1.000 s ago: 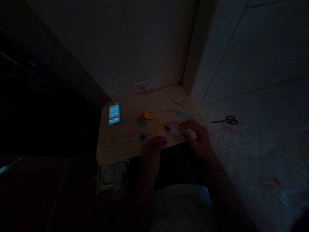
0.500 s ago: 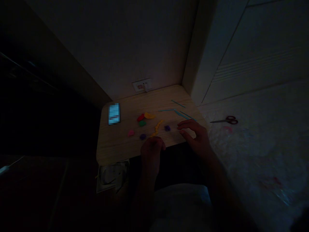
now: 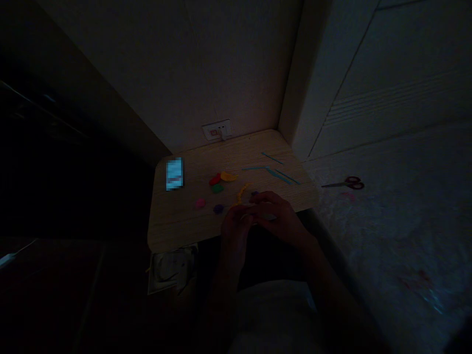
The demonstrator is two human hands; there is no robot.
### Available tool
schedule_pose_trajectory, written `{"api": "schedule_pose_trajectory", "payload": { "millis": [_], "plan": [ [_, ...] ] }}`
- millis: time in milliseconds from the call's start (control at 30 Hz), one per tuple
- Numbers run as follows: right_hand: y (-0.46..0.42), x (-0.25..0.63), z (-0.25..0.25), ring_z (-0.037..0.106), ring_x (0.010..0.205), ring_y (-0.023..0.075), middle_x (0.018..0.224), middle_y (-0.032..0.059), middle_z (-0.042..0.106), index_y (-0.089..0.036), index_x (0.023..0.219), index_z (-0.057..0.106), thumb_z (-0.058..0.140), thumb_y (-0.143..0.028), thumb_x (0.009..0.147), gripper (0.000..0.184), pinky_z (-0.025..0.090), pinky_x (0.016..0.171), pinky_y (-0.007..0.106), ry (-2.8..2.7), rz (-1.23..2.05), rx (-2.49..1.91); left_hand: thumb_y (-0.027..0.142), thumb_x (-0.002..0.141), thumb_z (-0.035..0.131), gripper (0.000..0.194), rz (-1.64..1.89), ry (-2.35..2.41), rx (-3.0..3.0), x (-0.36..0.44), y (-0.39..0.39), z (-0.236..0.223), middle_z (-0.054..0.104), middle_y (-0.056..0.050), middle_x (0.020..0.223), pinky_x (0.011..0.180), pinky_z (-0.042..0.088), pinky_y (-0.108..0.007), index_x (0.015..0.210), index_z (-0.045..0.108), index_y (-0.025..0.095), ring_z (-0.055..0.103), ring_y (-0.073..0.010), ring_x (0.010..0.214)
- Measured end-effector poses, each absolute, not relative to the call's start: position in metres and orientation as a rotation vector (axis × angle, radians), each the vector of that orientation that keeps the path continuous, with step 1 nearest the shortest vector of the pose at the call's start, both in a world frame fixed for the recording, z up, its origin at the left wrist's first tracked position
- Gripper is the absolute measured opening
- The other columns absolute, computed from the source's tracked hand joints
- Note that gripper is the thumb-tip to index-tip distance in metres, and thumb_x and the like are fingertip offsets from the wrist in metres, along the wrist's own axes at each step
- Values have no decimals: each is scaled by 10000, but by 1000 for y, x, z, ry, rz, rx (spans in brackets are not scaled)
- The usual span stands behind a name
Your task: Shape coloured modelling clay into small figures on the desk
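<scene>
- The fingers of the left hand are curled inward and those of the right hand are loosely bent, the tips brought together or nearly so; whether anything small is pinched between them cannot be told in the dim light.
- A yellow strand is seen just beyond the left fingers, its long axis slanted away from the body and toward the right; its near end is partly covered by the left hand, which is the nearer of the two.
- One purple lump is half hidden behind the right fingers; another purple lump is set just left of the left hand, with a pink lump farther left.
- Beyond the strand, a green lump, a red lump and a yellow piece are clustered.
- Blue tools are laid beyond the right hand, mostly slanted.
- Both hands are held at the near edge of the bench; more open room is found to the left, below the phone, than among the lumps.
</scene>
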State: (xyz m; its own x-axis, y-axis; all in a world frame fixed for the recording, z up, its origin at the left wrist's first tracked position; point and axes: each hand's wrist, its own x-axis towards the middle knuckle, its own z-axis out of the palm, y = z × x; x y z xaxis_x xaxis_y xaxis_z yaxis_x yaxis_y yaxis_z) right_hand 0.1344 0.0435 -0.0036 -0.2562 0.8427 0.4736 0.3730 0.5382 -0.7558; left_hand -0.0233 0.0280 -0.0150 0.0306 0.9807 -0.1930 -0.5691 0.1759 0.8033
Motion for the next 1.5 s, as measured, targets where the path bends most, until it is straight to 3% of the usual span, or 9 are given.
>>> {"api": "schedule_pose_trajectory", "payload": {
  "millis": [100,233,333,433,533,767,933,1133,1500],
  "plan": [
    [45,135,-10,689,1137,263,1174,81,732,-289,1060,799,753,-261,927,143,568,988,455,-1828,651,-1025,310,683,931,425,1303,856,617,-23,29,-20,777,-38,998,830,597,-306,1022,700,201,754,-176,889],
    [49,141,-16,717,1024,256,1058,79,762,-260,1017,784,747,-325,935,111,583,916,439,-1709,630,-1085,341,817,814,276,1362,994,847,-20,35,-28,739,-62,1044,873,579,-352,1016,687,198,727,-191,907],
    [52,146,-21,720,921,239,996,71,775,-252,1045,769,704,-315,959,124,589,838,407,-1582,583,-1152,210,888,693,138,1387,1184,1365,-17,46,-29,688,-75,1054,911,552,-372,1026,679,216,682,-215,968],
    [53,152,-26,716,893,224,1011,66,773,-250,1088,760,663,-290,976,153,583,794,376,-1499,562,-1215,74,873,599,282,1266,1292,1847,-12,60,-27,639,-103,1141,990,521,-417,1102,659,226,627,-259,1102],
    [54,155,-31,719,914,224,1022,65,770,-246,1079,762,658,-266,971,152,580,792,367,-1479,555,-1225,74,849,632,345,1067,1494,2094,-5,72,-24,616,-126,1204,1038,484,-475,1165,636,213,586,-303,1160],
    [53,153,-32,711,878,217,996,57,767,-250,1062,759,675,-261,958,134,575,787,368,-1452,563,-1237,157,860,706,180,774,1752,2287,4,81,-20,648,-160,1177,943,465,-517,1036,697,195,564,-366,1127],
    [54,153,-29,700,912,219,1019,65,752,-255,1081,762,661,-261,968,152,581,791,371,-1437,531,-1244,91,848,696,279,1142,1441,2058,-4,86,-29,709,-115,1123,990,483,-471,1103,711,203,629,-306,1097],
    [52,149,-25,707,937,212,1041,55,745,-271,1151,749,663,-226,957,218,574,824,365,-1387,581,-1200,177,842,762,361,1393,1098,1570,-11,74,-38,743,-73,1138,902,558,-348,1190,679,227,707,-210,1014],
    [47,137,-17,681,845,211,911,38,738,-241,970,739,731,-225,905,68,536,781,357,-1411,609,-1188,284,781,866,310,1521,1072,1396,-6,61,-31,698,-35,980,770,582,-269,1032,703,205,696,-158,854]
  ]
}}
